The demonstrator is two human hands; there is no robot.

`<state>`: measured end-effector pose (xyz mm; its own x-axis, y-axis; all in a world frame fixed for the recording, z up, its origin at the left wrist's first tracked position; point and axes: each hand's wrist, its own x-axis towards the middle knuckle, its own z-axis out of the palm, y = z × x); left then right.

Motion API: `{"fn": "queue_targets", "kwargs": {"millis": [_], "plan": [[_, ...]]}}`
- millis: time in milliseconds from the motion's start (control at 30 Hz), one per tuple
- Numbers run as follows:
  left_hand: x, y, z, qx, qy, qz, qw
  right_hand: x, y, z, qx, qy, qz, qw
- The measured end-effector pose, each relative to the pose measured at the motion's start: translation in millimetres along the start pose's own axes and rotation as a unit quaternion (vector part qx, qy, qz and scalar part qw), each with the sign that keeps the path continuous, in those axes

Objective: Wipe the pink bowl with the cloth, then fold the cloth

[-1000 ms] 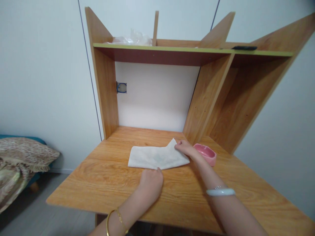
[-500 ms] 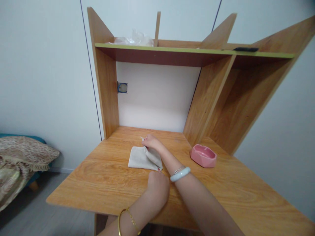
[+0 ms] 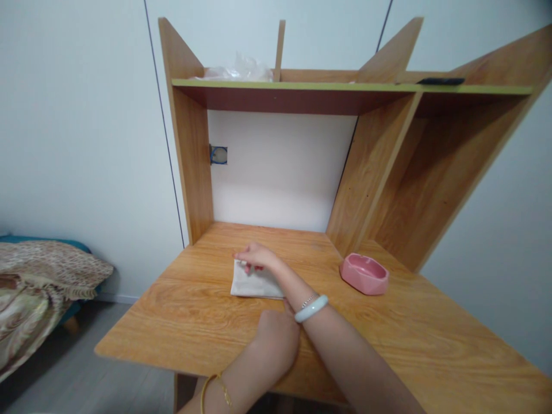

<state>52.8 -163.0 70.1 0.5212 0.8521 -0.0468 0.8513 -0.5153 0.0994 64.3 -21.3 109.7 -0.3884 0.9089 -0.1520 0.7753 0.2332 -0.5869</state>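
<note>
A white cloth (image 3: 252, 284) lies folded over on itself on the wooden desk (image 3: 388, 333). My right hand (image 3: 257, 258) reaches across to the cloth's far left corner and pinches the folded-over edge there. My left hand (image 3: 278, 338) rests on the desk just in front, fingers curled, with its fingertips at the cloth's near right corner under my right forearm. A pale bangle is on my right wrist and a gold bracelet on my left.
A pink dish (image 3: 364, 272) sits on the desk to the right of the cloth. The desk's hutch has upright wooden panels (image 3: 190, 149) and a top shelf (image 3: 345, 87) holding clear plastic (image 3: 237, 69) and a dark flat object (image 3: 440, 81). A bed with a patterned cover (image 3: 38, 287) stands at the left.
My right hand has carried the cloth's right end over to the left, folding it to half its width. My left hand has stayed at the near edge. The view has shifted slightly.
</note>
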Motion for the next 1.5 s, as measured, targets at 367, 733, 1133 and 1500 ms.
{"fn": "queue_targets", "kwargs": {"millis": [367, 733, 1133, 1500], "plan": [[5, -26, -43.0, 0.010, 0.029, -0.002, 1.000, -39, 103, -33, 0.029, 0.024, 0.105, 0.994], [39, -84, -78.4, -0.198, 0.236, 0.005, 0.951, -62, 118, -27, 0.094, 0.005, 0.059, 0.994], [66, -113, -60.0, -0.388, 0.206, -0.030, 0.898, -206, 214, -83, 0.094, 0.021, 0.162, 0.982], [89, -131, -33.5, -0.410, 0.127, -0.026, 0.903, -238, 268, -122, -0.034, 0.149, 0.312, 0.938]]}}
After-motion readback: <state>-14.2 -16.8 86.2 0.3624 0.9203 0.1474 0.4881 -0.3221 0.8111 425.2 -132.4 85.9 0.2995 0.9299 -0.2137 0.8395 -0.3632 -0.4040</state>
